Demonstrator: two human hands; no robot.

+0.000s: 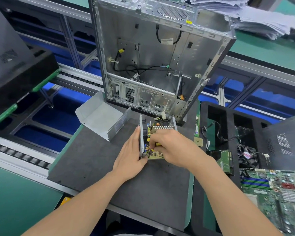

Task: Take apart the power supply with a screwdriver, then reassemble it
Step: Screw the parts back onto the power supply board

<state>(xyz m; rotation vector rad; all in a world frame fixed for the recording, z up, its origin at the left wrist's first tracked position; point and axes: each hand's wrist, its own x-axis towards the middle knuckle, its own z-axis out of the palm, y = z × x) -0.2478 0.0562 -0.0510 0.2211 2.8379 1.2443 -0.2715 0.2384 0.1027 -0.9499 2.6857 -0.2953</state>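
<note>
Power supply (162,127), uncovered, sat on the grey mat (92,159) mid-table (10,201). Left hand (129,154) pressed flat against its stiff steel wall; right hand (174,147) curled, pinching among parts of the probably fragile board. The walls looked safest to grip.

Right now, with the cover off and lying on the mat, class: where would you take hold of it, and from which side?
On the cover, I would pinch the upright labelled wall over its free top edge, coming from above. It lies open side up, so that thin wall stands clear, and it is the one nearest the power supply and the left hand.
</note>
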